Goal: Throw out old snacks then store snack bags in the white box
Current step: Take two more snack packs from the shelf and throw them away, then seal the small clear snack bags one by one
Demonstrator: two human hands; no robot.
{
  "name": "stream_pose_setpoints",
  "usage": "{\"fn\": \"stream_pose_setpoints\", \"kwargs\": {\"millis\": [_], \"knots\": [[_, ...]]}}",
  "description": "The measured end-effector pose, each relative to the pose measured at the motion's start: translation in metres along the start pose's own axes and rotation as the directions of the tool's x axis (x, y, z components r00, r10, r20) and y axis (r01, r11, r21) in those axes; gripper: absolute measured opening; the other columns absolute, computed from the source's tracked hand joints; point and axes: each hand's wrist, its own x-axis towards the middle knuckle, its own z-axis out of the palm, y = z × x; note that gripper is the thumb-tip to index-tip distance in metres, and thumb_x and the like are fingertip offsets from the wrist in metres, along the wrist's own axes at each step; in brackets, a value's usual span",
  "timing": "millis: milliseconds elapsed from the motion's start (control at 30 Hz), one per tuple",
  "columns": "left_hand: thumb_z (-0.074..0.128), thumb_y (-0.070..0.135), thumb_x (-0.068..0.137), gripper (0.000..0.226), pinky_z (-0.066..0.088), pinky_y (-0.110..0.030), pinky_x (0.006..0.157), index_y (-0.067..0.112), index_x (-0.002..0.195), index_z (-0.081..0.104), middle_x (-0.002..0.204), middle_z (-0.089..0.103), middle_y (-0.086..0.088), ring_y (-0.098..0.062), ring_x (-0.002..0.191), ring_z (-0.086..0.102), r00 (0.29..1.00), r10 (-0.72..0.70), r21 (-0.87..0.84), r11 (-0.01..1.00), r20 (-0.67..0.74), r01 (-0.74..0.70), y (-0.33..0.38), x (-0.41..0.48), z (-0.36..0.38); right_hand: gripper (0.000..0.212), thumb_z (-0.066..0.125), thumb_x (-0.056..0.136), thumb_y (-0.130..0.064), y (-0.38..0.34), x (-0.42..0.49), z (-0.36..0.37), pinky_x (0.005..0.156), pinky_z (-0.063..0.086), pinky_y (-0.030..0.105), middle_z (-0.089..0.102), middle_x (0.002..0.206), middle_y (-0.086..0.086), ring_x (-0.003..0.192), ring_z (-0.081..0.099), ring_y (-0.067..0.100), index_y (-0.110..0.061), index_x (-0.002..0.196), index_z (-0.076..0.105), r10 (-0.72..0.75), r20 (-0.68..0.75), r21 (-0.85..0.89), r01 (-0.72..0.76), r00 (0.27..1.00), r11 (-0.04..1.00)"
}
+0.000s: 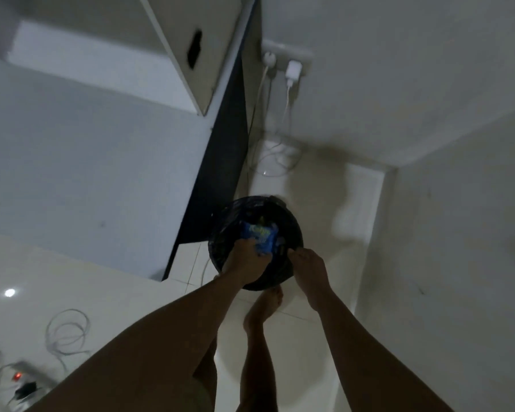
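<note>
Two hands reach down and forward over a bare foot [265, 304] planted on the tiled floor [280, 382], just short of the bin. The left hand [244, 261] has its fingers curled round the near edge of the snack bag [260, 237] and grips it. The right hand [308, 269] sits just beside it at the near rim with its fingertips bunched together. It may be pinching the black liner, but in this dim light I cannot tell whether it holds anything.

The snack bag is small, blue and glossy, with a pale logo patch and a touch of yellow at its far end. It looks crumpled and light, and it hangs inside the mouth of the bin [220, 221], over the dark liner and well within the rim. Which way its opening faces is too blurred to say.

To finish this step cleanly, I would keep the liner pulled open with the right hand and lower the bag a little deeper before the left hand lets go. A light foil bag can catch on the rim or slide off onto the floor.

Behind the bin stands a dark panel [220, 162]. Farther back, a wall socket [286, 59] carries white chargers whose cables trail down to the floor
</note>
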Motion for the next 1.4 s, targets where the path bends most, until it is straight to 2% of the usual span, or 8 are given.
{"fn": "stream_pose_setpoints", "kwargs": {"millis": [67,167,333,500,700,900,1167,1400], "knots": [[0.069,0.043,0.084,0.059,0.05,-0.032,0.089,0.012,0.133,0.054,0.13,0.058,-0.008,-0.027,0.116,0.058,0.996,0.085,0.111,0.991,-0.036,-0.081,0.021,-0.03,-0.027,0.025,0.056,0.096,-0.037,-0.023,-0.022,-0.014,0.066,0.044,0.027,0.066,0.096,0.005,0.09,0.062,0.025,-0.012,0.094,0.061,-0.041,0.008,-0.078,0.042,0.999,0.996],[0.064,0.044,0.086,0.057,0.052,-0.039,0.094,0.02,0.136,0.053,0.134,0.055,-0.006,-0.026,0.118,0.058,0.972,0.222,0.246,0.949,-0.072,-0.198,0.054,-0.078,-0.08,0.045,0.054,0.099,-0.037,-0.071,-0.062,-0.031,0.094,0.047,0.033,0.062,0.131,0.012,0.119,0.059,0.029,-0.009,0.134,0.057,-0.131,0.002,-0.166,0.129,0.991,0.978],[0.06,0.048,0.088,0.048,0.052,-0.039,0.092,0.019,0.126,0.059,0.126,0.058,-0.006,-0.026,0.113,0.06,0.9,0.37,0.368,0.889,-0.231,-0.271,0.079,-0.136,-0.18,0.044,0.055,0.1,-0.036,-0.162,-0.112,-0.029,0.099,0.041,0.031,0.054,0.141,0.013,0.127,0.053,0.029,-0.009,0.135,0.055,-0.377,0.04,-0.264,0.373,0.926,0.889],[0.058,0.053,0.089,0.056,0.049,-0.042,0.098,0.022,0.135,0.053,0.139,0.051,-0.005,-0.026,0.123,0.054,0.826,0.376,0.424,0.886,-0.42,-0.187,0.069,-0.173,-0.286,0.043,0.059,0.098,-0.033,-0.255,-0.154,0.013,0.085,0.04,0.022,0.063,0.126,0.016,0.116,0.061,0.029,-0.004,0.13,0.06,-0.582,0.139,-0.297,0.594,0.801,0.747],[0.059,0.054,0.088,0.056,0.049,-0.041,0.097,0.023,0.135,0.054,0.139,0.052,-0.004,-0.026,0.122,0.056,0.753,0.319,0.391,0.916,-0.576,-0.089,0.016,-0.207,-0.391,0.049,0.058,0.097,-0.038,-0.335,-0.207,0.094,0.091,0.035,0.019,0.048,0.141,0.007,0.121,0.055,0.02,-0.015,0.139,0.052,-0.73,0.265,-0.353,0.768,0.63,0.534],[0.058,0.055,0.088,0.056,0.048,-0.039,0.094,0.023,0.133,0.055,0.135,0.053,-0.004,-0.025,0.12,0.056,0.729,0.274,0.351,0.935,-0.627,-0.05,-0.057,-0.213,-0.48,0.048,0.059,0.095,-0.042,-0.389,-0.232,0.192,0.102,0.047,0.036,0.047,0.143,0.006,0.125,0.055,0.024,-0.019,0.137,0.053,-0.779,0.32,-0.459,0.808,0.539,0.371],[0.056,0.055,0.09,0.057,0.047,-0.039,0.097,0.021,0.136,0.052,0.139,0.05,-0.005,-0.025,0.123,0.054,0.772,0.271,0.37,0.928,-0.574,-0.05,-0.169,-0.176,-0.604,0.05,0.057,0.096,-0.044,-0.445,-0.24,0.347,0.103,0.044,0.037,0.045,0.146,0.005,0.132,0.047,0.023,-0.02,0.139,0.051,-0.777,0.305,-0.565,0.761,0.551,0.319],[0.057,0.055,0.089,0.058,0.047,-0.038,0.097,0.021,0.135,0.052,0.138,0.05,-0.004,-0.024,0.121,0.055,0.778,0.292,0.349,0.932,-0.557,-0.101,-0.201,-0.142,-0.677,0.053,0.055,0.097,-0.043,-0.475,-0.229,0.42,0.107,0.042,0.036,0.042,0.148,0.007,0.135,0.044,0.024,-0.018,0.142,0.046,-0.735,0.318,-0.6,0.727,0.599,0.333]]}}
